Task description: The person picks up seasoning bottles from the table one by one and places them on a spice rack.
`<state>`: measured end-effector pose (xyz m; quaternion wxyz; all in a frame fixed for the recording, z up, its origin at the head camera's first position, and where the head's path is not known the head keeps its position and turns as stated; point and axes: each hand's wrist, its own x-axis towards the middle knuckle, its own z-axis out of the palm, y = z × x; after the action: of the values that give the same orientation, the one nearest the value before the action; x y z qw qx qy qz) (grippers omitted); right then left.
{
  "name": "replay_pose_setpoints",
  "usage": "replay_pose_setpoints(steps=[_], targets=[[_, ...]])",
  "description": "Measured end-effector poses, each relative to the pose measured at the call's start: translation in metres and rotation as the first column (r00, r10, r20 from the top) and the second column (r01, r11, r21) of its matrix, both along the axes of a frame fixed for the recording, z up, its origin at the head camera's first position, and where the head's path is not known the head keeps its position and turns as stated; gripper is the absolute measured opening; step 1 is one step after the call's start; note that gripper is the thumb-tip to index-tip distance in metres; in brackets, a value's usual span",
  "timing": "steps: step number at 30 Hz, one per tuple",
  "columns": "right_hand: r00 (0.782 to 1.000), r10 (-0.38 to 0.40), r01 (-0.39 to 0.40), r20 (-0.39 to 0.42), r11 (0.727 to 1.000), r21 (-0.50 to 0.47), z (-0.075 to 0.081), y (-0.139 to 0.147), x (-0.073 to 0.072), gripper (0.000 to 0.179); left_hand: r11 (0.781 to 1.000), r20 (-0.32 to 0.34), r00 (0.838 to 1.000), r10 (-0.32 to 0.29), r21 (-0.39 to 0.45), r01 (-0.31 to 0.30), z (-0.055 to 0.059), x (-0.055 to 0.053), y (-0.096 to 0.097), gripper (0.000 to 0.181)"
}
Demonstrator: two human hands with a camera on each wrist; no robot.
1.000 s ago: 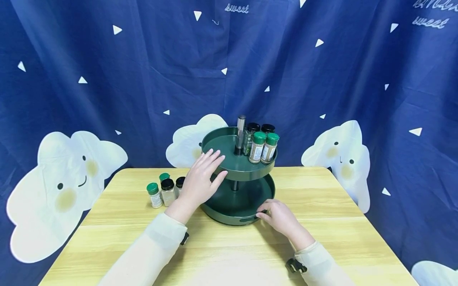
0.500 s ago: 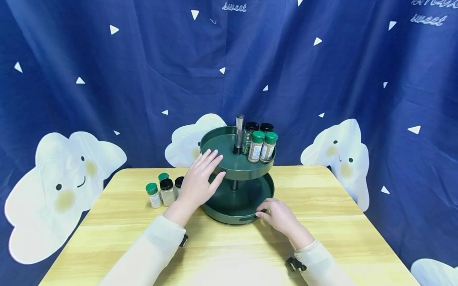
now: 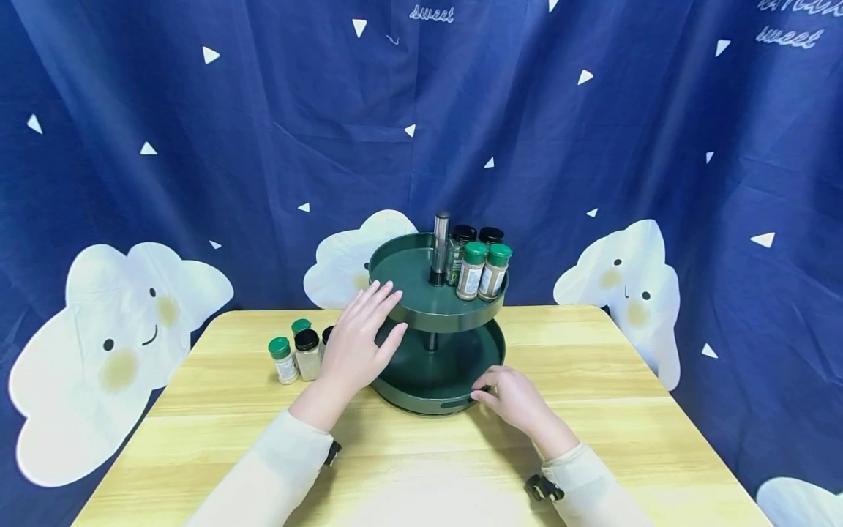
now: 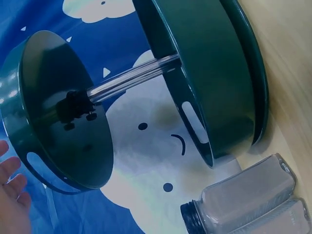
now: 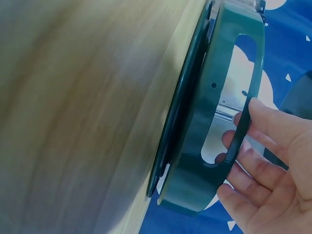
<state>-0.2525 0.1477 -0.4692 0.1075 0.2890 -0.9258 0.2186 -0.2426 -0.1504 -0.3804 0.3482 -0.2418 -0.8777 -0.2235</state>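
Observation:
A dark green two-tier rotating spice rack with a metal centre post stands on the table. My right hand pinches the lower tray's rim at its handle slot, fingertips through the slot and thumb over the rim in the right wrist view. My left hand, fingers extended, is beside the upper tray's left side; in the left wrist view its fingertips are near that tray's slotted wall. On the upper tray's right side stand two green-capped spice jars, with two black-capped jars behind them. The lower tray holds nothing visible.
Left of the rack, several more spice jars stand on the wooden table: a green-capped one, a black-capped one and others partly hidden behind them and my left hand. A blue curtain with clouds hangs behind the table.
My left hand has drawn slightly left and down from the upper tray. The right hand keeps its hold on the lower rim. The rack and jars have stayed in place.

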Motion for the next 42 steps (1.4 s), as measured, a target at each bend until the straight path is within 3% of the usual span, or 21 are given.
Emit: replay_pose_setpoints(steps=[17,42], targets=[[1.000,-0.001,0.001,0.007,1.000,-0.004,-0.002,0.001,0.000,0.008,0.999,-0.010,1.000,0.029,0.041,-0.029,-0.010,0.012,-0.023,0.047],[0.999,-0.011,0.012,0.039,1.000,-0.015,0.001,0.001,0.000,0.008,0.993,0.032,0.994,0.108,0.053,-0.110,-0.040,0.008,-0.050,0.043]])
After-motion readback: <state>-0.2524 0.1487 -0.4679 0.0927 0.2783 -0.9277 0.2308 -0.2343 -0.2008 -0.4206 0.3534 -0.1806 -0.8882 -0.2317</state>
